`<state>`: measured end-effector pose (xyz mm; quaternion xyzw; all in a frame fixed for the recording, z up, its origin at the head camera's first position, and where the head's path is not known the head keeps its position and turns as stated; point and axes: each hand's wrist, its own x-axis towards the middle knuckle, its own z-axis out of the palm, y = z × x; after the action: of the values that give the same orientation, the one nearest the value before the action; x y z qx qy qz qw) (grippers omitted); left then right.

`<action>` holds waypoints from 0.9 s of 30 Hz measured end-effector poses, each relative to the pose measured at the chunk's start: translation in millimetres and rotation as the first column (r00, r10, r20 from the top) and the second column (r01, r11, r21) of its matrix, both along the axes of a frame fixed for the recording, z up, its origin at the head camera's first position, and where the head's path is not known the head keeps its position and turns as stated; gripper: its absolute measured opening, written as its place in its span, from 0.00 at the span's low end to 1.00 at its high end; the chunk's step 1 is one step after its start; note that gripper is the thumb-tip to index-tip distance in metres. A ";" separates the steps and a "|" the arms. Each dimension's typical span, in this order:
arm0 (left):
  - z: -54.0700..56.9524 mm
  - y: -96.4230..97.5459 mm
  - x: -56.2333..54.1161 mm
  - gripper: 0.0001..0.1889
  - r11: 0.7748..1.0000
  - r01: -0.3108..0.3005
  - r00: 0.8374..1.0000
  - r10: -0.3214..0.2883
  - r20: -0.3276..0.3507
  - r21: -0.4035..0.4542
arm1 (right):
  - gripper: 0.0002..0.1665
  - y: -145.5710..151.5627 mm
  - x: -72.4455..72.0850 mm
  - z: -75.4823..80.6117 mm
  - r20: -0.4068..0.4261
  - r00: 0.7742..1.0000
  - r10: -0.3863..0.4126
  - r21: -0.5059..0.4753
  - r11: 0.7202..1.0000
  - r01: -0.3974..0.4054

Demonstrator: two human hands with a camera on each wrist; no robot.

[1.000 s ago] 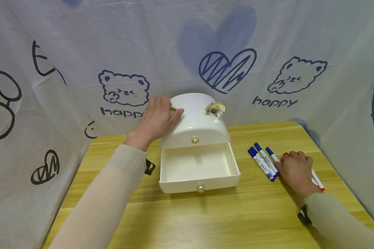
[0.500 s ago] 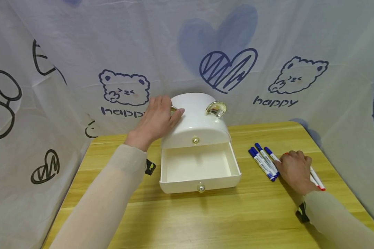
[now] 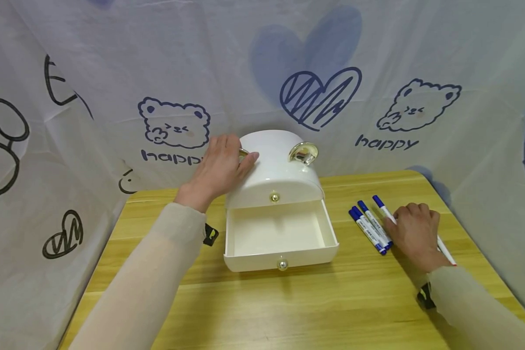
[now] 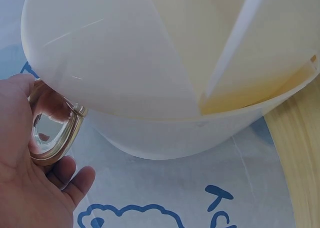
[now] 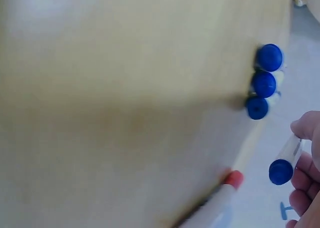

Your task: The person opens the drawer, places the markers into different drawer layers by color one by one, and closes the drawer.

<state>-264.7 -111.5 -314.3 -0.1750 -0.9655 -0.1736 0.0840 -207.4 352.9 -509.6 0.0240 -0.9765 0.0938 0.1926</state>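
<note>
My left hand [image 3: 214,170] grips a gold ear-shaped handle [image 4: 60,133] on the left of a white domed box [image 3: 267,163]. The box's lower drawer [image 3: 249,263] is pulled out, with nothing seen inside. To the right, my right hand [image 3: 416,236] pinches a blue-capped marker [image 5: 281,171] between thumb and fingers, just over the table. Beside that hand, several blue-capped markers [image 3: 371,232] lie in a row on the table. A white marker with a red end [image 3: 447,253] lies partly hidden beneath the right hand.
Another gold ear [image 3: 304,153] stands on the box's right side, and a gold knob [image 3: 282,264] juts from the drawer front. Patterned cloth [image 3: 245,63] hangs close behind the wooden table [image 3: 341,301] and at its sides.
My right hand has shifted slightly away from me, and the blue-capped marker in its fingers has moved forward and up with it. The left hand and box stay as they were.
</note>
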 end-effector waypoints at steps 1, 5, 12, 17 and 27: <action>0.0 -0.1 0.0 0.22 1.000 -0.001 1.000 0.001 0.000 0.000 | 0.22 -1.0 -0.7 2.3 -0.010 1.000 0.003 -0.005 1.000 -0.003; 0.2 -0.1 0.4 0.22 1.000 -0.001 1.000 0.001 0.005 -0.002 | 0.22 -5.3 -2.1 12.2 -0.038 0.999 0.014 -0.019 1.000 -0.015; -0.2 -0.4 0.4 0.23 1.000 0.001 1.000 -0.001 0.008 -0.001 | 0.20 -14.4 -0.6 29.8 -0.120 0.992 0.031 -0.043 0.998 -0.037; 0.1 -0.7 0.7 0.22 1.000 0.003 1.000 -0.003 0.004 0.002 | 0.19 -21.5 0.0 43.8 -0.188 0.981 0.051 -0.037 0.998 -0.059; 0.3 -0.7 0.1 0.22 1.000 0.007 1.000 -0.007 0.001 0.010 | 0.19 -34.4 1.8 66.8 -0.294 0.949 0.111 -0.002 0.993 -0.117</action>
<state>-264.6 -112.2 -314.0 -0.1778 -0.9640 -0.1790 0.0838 -205.6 318.6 -442.8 0.0922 -0.9331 0.1096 0.3300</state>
